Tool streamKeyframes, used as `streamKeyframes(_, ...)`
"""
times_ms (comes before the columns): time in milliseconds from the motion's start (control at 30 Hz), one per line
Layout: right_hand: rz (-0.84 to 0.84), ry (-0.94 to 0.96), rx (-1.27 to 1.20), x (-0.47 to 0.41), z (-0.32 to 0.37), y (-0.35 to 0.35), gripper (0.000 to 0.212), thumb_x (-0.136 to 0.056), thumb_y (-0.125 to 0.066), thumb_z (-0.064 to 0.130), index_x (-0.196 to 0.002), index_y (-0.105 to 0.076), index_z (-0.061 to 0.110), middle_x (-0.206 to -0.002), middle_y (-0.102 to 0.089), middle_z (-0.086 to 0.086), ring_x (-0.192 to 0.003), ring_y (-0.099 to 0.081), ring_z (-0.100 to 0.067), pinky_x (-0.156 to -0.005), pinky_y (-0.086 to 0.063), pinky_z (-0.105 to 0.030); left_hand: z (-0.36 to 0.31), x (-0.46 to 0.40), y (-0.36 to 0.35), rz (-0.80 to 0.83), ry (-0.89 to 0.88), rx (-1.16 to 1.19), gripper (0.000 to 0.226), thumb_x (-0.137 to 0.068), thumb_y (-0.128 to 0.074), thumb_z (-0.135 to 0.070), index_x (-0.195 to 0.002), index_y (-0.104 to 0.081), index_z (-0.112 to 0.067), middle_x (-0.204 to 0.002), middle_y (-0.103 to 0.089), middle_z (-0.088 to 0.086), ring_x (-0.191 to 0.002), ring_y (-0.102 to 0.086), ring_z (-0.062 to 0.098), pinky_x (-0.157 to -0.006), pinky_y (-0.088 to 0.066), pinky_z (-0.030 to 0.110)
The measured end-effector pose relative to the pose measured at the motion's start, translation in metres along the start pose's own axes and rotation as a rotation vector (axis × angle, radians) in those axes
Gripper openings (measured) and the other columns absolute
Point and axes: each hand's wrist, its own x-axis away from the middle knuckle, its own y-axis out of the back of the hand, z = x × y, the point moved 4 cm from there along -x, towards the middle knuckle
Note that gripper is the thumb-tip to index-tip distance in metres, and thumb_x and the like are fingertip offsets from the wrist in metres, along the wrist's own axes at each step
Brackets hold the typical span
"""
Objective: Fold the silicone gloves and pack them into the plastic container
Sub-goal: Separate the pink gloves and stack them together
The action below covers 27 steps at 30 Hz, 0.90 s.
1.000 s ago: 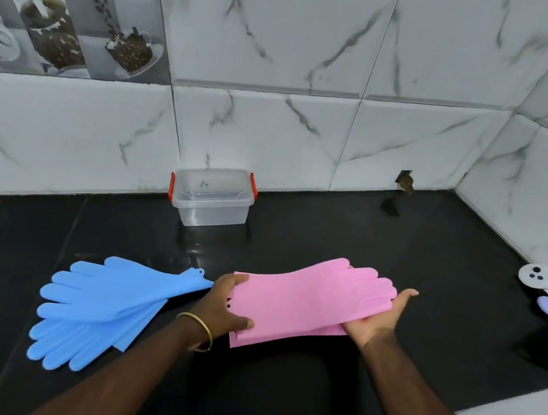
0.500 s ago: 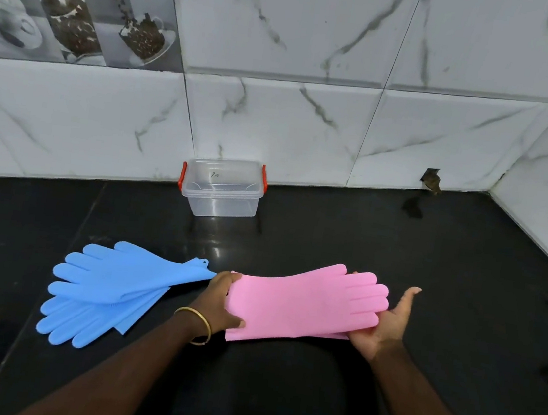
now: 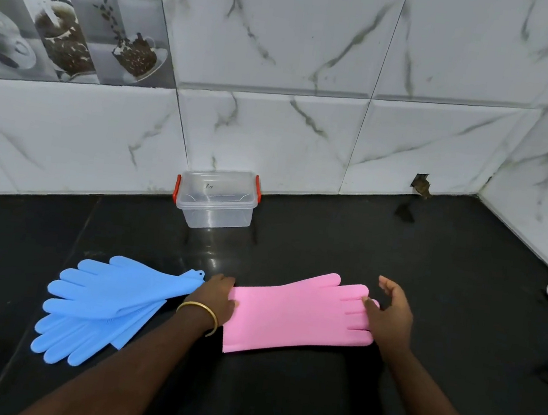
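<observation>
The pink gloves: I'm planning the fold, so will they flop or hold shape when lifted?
The pink gloves lie flat and thin on the counter, so they would probably droop. Held at both ends by the left hand and right hand, they look light and likely bend easily.

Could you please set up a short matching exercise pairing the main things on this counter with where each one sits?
Things:
1. pink gloves
2. blue gloves
3. plastic container
4. left hand

Places:
A. against the tiled wall
B. on the pink cuff end
C. left on the counter, untouched
D. between both hands

Pairs: 1-D, 2-C, 3-A, 4-B
</observation>
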Motion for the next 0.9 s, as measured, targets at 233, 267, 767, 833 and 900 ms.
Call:
streamKeyframes(233, 0.233, 0.254, 0.038, 0.077, 0.043, -0.076, 0.048, -0.089, -0.069, 0.026, -0.134, -0.052, 0.026, -0.126, -0.057, 0.011, -0.117, -0.054, -0.004, -0.099, -0.043, -0.022, -0.007, -0.016, 0.018, -0.018, -0.029, -0.066, 0.016, -0.082, -0.062, -0.024, -0.098, -0.062, -0.021, -0.114, -0.058, 0.004, -0.105, -0.057, 0.022, -0.088, -0.047, 0.029)
streamKeyframes(267, 0.304, 0.242, -0.041, 0.085, 0.047, -0.092, 0.049, -0.09, -0.069, 0.027, -0.135, -0.051, 0.025, -0.129, -0.056, 0.014, -0.121, -0.051, 0.0, -0.1, -0.041, -0.016, -0.007, -0.017, 0.02, -0.004, -0.039, -0.031, 0.013, -0.082, -0.061, -0.025, -0.094, -0.06, -0.022, -0.11, -0.062, 0.004, -0.101, -0.058, 0.021, -0.083, -0.045, 0.027)
streamKeyframes(767, 0.383, -0.131, -0.267, 0.075, 0.045, -0.168, 0.043, -0.097, -0.051, 0.046, -0.136, -0.044, 0.033, -0.135, -0.051, 0.013, -0.114, -0.051, -0.002, -0.085, -0.039, -0.014, -0.009, 0.013, 0.012, -0.045, 0.039, 0.81, 0.036, -0.085, -0.061, -0.004, -0.113, -0.065, -0.027, -0.116, -0.062, 0.003, -0.097, -0.059, 0.018, -0.084, -0.058, 0.048)
streamKeyframes(833, 0.412, -0.163, -0.294, 0.072, 0.043, -0.166, 0.043, -0.096, -0.05, 0.05, -0.135, -0.044, 0.034, -0.139, -0.051, 0.01, -0.121, -0.05, -0.007, -0.097, -0.041, -0.025, -0.021, 0.013, 0.017, -0.033, -0.023, 0.725, 0.057, -0.076, -0.072, -0.006, -0.128, -0.056, -0.024, -0.124, -0.06, -0.001, -0.109, -0.058, 0.018, -0.09, -0.056, 0.045)
streamKeyframes(900, 0.462, -0.215, -0.385, 0.07, 0.042, -0.161, 0.04, -0.095, -0.051, 0.052, -0.129, -0.049, 0.033, -0.136, -0.057, 0.005, -0.122, -0.054, -0.013, -0.103, -0.044, -0.035, -0.04, 0.012, 0.023, -0.033, -0.04, 0.722, 0.066, -0.073, -0.073, -0.002, -0.13, -0.051, -0.025, -0.123, -0.059, -0.002, -0.108, -0.06, 0.021, -0.086, -0.058, 0.045)
